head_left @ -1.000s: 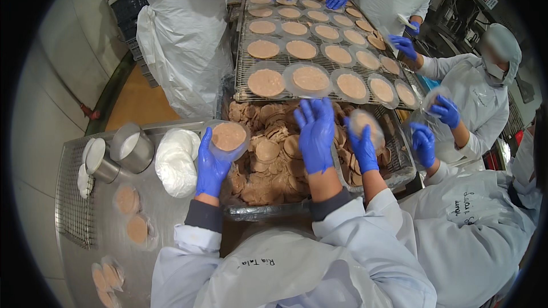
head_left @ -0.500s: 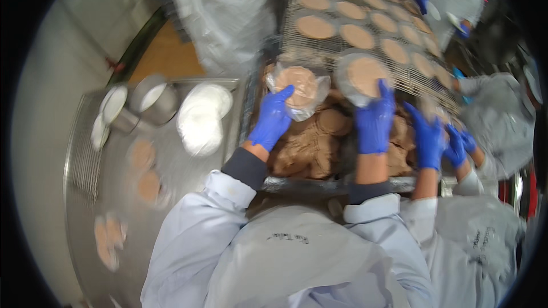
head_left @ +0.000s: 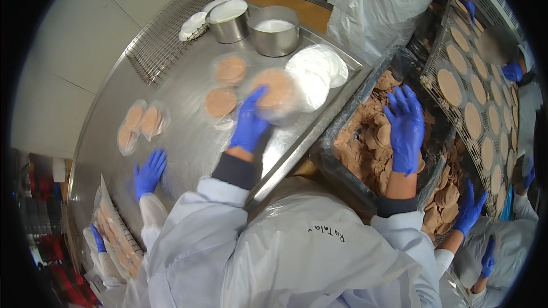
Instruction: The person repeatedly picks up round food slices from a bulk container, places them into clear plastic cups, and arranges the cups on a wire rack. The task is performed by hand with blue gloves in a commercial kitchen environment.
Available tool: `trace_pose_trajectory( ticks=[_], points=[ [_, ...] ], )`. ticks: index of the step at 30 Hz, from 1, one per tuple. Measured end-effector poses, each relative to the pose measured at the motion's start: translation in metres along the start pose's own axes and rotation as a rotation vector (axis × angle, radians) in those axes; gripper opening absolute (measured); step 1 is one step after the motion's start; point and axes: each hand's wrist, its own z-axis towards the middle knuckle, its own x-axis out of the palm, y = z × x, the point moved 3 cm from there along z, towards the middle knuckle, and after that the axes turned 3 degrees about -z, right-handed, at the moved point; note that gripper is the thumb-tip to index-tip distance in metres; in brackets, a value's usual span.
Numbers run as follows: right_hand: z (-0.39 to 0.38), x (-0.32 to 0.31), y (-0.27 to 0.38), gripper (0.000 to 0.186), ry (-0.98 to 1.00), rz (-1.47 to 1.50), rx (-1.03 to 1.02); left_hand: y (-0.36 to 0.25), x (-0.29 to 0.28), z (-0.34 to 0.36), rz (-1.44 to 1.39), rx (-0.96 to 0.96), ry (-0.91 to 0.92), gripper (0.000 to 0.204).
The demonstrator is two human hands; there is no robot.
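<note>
In a blue glove, my left hand [head_left: 251, 118] grips a round, flat meat patty [head_left: 278, 88] on its clear round sheet by the near edge, over the steel table. Motion blurs this patty slightly. Just beyond it lie two more patties on sheets, one [head_left: 230, 70] behind the other [head_left: 221, 102]. A stack of white round sheets [head_left: 311, 80] is to its right. My right hand [head_left: 406, 128], also gloved in blue, hovers with fingers spread and nothing in them above a tub [head_left: 325, 154] of brown ground meat [head_left: 365, 142].
Two steel pots [head_left: 275, 37] and a wire rack [head_left: 162, 37] stand at the table's [head_left: 177, 159] far side. Small patties [head_left: 132, 122] lie at left, near a co-worker's gloved hand [head_left: 149, 174]. Far right, a wire rack [head_left: 479, 94] carries rows of patties; other co-workers' hands [head_left: 471, 208] are close by.
The view has swung left. My left hand has carried its patty from over the meat tub to over the steel table. My right hand has come away from a patty at the rack's edge.
</note>
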Motion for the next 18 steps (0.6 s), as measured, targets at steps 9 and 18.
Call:
trace_pose_trajectory(
  ticks=[9, 18],
  points=[
    [-0.019, -0.039, 0.075, 0.065, -0.263, 0.583, -0.289, 0.036, 0.02, 0.045, 0.059, 0.166, -0.001, 0.031],
    [-0.031, -0.085, 0.072, 0.053, -0.692, 0.626, -0.284, 0.231, 0.268, 0.014, -0.183, -0.622, 0.651, 0.044]
  ],
)
